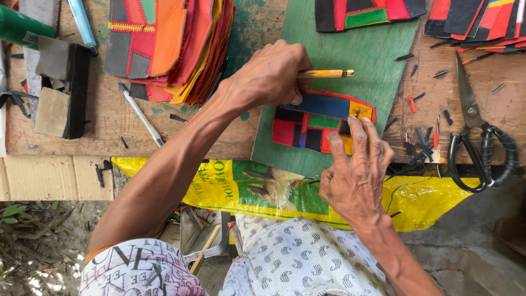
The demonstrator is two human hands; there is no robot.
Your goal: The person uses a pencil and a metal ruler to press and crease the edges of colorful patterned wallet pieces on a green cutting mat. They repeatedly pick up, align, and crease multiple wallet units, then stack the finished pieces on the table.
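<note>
At the far left a green tube (19, 27) is cut off by the frame edge, beside a dark block with a tan pad (60, 90). One white pen (139, 114) lies on the wooden bench (109, 118), below a thick stack of patchwork pieces (170, 49) too many to count. The left hand (268, 74) is closed around one yellow pencil (326, 73), fingers curled tight on its shaft, with the tip hidden under the hand; the pencil lies level above the patchwork piece (323, 120). That piece, of red, blue, black, green and yellow panels, rests on a green board (372, 55) at the bench's middle. The right hand (356, 175) holds nothing: its fingers are stretched flat and slightly apart, pressing the piece's right end down. Farther right, small black and red offcuts (422, 137) are scattered, hard to tell apart. One pair of black-handled scissors (476, 126) lies shut at the bench edge. Two more patchwork stacks (471, 19) are cropped by the top edge.
</note>
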